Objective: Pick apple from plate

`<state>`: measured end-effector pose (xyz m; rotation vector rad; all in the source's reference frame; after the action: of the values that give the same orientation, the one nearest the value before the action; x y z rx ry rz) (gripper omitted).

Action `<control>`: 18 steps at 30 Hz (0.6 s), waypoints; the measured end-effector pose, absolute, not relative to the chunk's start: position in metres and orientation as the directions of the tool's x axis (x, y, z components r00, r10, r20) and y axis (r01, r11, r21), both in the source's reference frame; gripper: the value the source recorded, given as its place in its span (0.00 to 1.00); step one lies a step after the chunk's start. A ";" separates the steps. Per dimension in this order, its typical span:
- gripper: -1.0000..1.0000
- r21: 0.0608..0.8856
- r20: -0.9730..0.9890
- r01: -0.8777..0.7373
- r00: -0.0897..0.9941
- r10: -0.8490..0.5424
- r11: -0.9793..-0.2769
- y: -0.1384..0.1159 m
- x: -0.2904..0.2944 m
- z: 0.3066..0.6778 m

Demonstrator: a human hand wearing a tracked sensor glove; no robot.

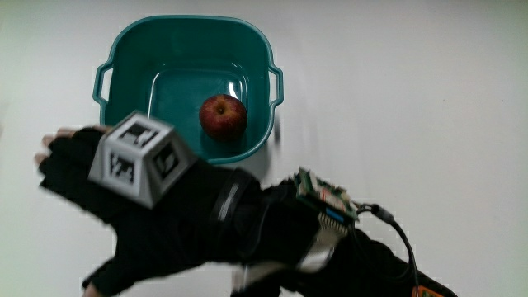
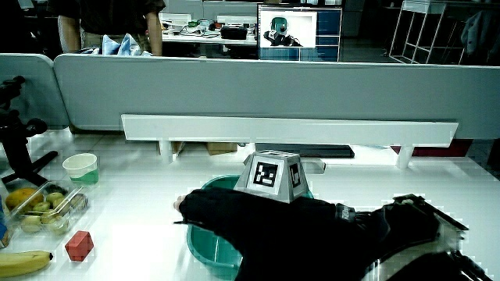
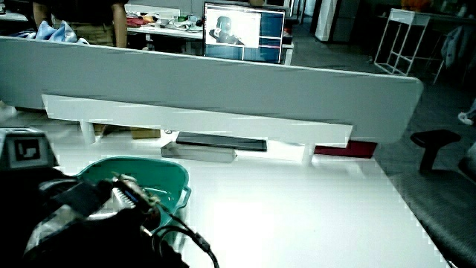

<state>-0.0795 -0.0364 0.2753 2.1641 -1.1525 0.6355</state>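
Note:
A red apple point(image 1: 223, 115) lies in a teal basin point(image 1: 132, 49) with two handles; no plate shows. The gloved hand point(image 1: 78, 177) hovers over the table at the basin's rim nearest the person, apart from the apple. Its fingers are spread and hold nothing. The patterned cube point(image 1: 140, 157) sits on the hand's back, and a small circuit board point(image 1: 326, 200) with a cable is strapped to the forearm. In both side views the hand point(image 2: 234, 222) and forearm point(image 3: 44, 223) cover part of the basin point(image 2: 205, 248) point(image 3: 149, 175), and the apple is hidden.
In a side view a clear box of fruit point(image 2: 43, 207), a banana point(image 2: 23, 261), a red block point(image 2: 79, 245) and a pale cup point(image 2: 80, 168) stand at one end of the table. A black stand point(image 2: 16, 133) rises near them. A low white shelf point(image 2: 289, 129) runs along the partition point(image 2: 234, 90).

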 end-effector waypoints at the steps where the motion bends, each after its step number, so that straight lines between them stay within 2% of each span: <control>1: 0.50 0.290 0.704 -0.859 0.490 -0.514 -0.422 -0.041 -0.079 0.284; 2: 0.50 0.306 0.643 -0.830 0.541 -0.542 -0.466 -0.044 -0.078 0.288; 4: 0.50 0.324 0.688 -0.838 0.527 -0.499 -0.439 -0.052 -0.075 0.297; 5: 0.50 0.342 0.666 -0.812 0.565 -0.487 -0.473 -0.056 -0.073 0.301; 6: 0.50 0.340 0.674 -0.812 0.562 -0.480 -0.474 -0.059 -0.072 0.305; 7: 0.50 0.371 0.659 -0.795 0.590 -0.467 -0.481 -0.064 -0.071 0.314; 8: 0.50 0.360 0.693 -0.803 0.571 -0.441 -0.474 -0.067 -0.068 0.312; 9: 0.50 0.385 0.664 -0.782 0.604 -0.441 -0.490 -0.070 -0.066 0.316; 11: 0.50 0.401 0.678 -0.784 0.602 -0.422 -0.474 -0.076 -0.064 0.326; 18: 0.50 0.480 0.614 -0.705 0.695 -0.375 -0.522 -0.091 -0.054 0.352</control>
<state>-0.0535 -0.0910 0.3518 2.1642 -0.8219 0.5740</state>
